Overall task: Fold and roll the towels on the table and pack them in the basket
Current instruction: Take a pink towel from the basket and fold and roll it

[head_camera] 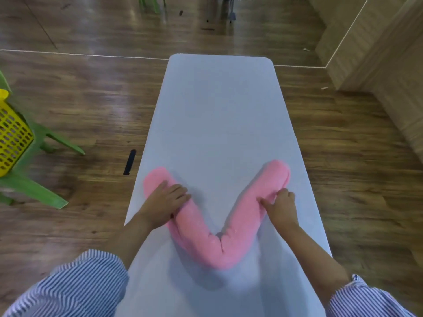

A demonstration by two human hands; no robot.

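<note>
Here a rolled pink terry towel (219,225) lies bent in a V near the near edge of the white rectangular table (219,106). Left hand (163,202) presses flat on its left arm; right hand (280,205) pinches the right arm, probably to bring the ends together. Yellow perforated plastic basket (11,138) sits off the table's left edge, on a green chair (34,186).

surface: white table (219,106); on it: pink rolled towel (212,245), V-bent

- Pink rolled towel (219,234) bent in a V, lower centre, on the long white table (219,110).
- Left hand (163,202) on its left arm, right hand (280,205) on its right.
- Yellow perforated plastic basket (11,133) on a green plastic chair (34,186), left edge.
</note>
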